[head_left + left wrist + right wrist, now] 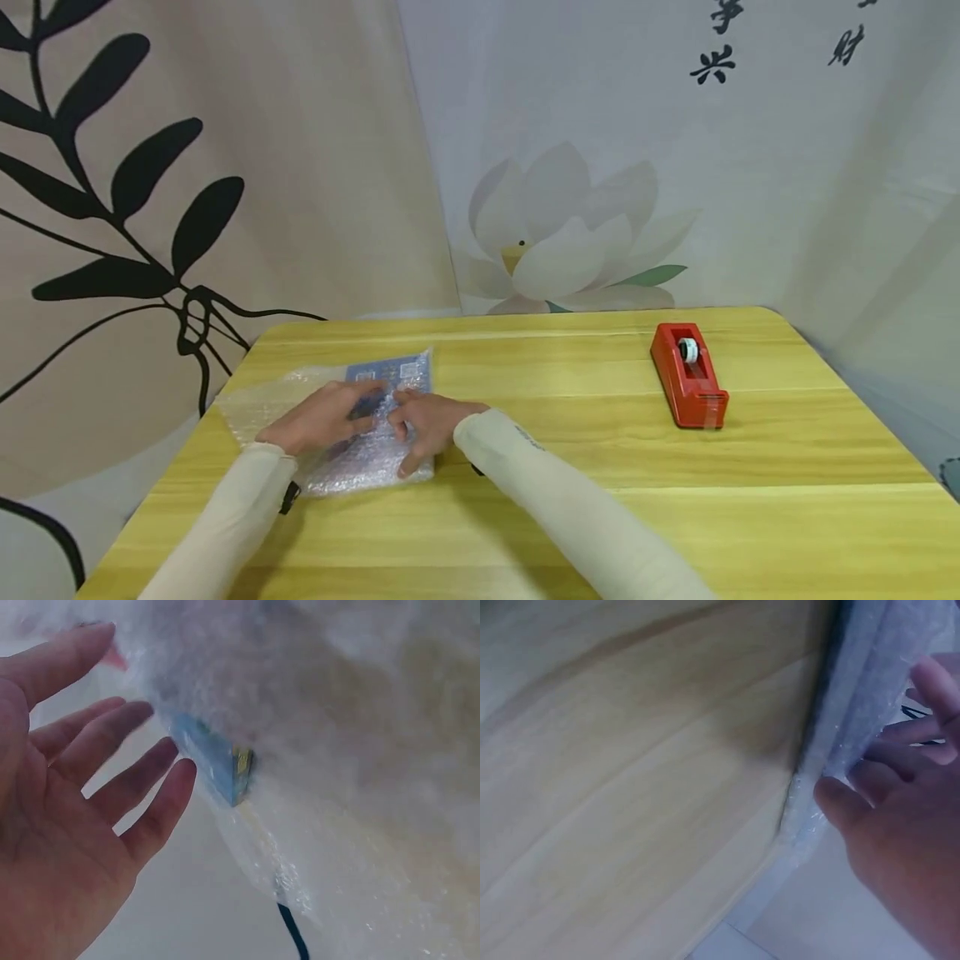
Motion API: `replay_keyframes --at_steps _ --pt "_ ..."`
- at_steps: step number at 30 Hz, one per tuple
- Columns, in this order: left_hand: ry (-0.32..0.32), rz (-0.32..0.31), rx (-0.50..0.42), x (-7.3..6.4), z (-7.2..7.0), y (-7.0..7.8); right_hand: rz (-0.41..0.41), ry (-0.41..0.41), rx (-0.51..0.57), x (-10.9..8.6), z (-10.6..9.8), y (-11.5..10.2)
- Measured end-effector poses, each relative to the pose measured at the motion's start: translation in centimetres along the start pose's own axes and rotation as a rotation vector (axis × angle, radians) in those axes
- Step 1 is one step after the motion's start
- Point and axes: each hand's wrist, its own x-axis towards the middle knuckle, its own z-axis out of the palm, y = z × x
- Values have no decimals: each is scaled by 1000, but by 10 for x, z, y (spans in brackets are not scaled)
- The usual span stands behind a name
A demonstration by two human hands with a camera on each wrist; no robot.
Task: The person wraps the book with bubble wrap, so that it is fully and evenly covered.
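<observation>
A flat blue item (pixel 382 368) with a pale square printed on it lies at the table's left, under clear bubble wrap (pixel 352 477). Its blue corner (pixel 214 761), with a yellow mark on the edge, shows through the wrap in the left wrist view. My left hand (pixel 318 421) rests on the wrap's left part, fingers spread and relaxed. On the right part lies my right hand (pixel 429 419), its fingers slightly bent against the wrapped surface. In the right wrist view the right hand's fingertips (pixel 832 796) are at the wrap's edge. Both hands partly cover the blue item.
A red tape dispenser (pixel 688 379) with a roll of tape stands at the table's right side. Loose bubble wrap (pixel 255 404) spreads toward the left table edge. Behind the wooden table (pixel 540 517) hangs a printed curtain (pixel 337 167).
</observation>
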Motion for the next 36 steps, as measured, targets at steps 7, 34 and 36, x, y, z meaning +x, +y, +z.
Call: replay_keyframes --at_steps 7,34,36 --pt "52 -104 -73 -26 -20 -10 -36 10 -12 2 1 2" --pt "229 -574 -619 -114 -18 -74 15 7 183 -4 7 13" --pt "269 -564 -648 -111 -16 -69 17 8 177 -4 8 13"
